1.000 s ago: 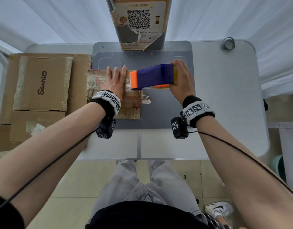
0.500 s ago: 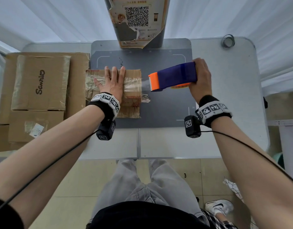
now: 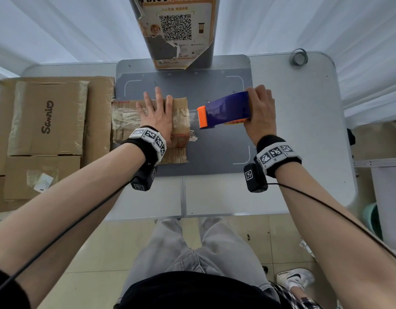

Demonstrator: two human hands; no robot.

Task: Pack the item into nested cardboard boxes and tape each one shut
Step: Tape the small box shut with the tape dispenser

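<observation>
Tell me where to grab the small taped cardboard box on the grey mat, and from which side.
Take the small taped cardboard box by its near and far long edges, coming from above. It lies flat and low on the grey mat; the stack of larger boxes crowds its left end, and the left hand presses flat on its top.

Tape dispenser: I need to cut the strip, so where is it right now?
In the head view, the tape dispenser is right of centre above the grey mat, gripped by the right hand, just right of the small box.
</observation>
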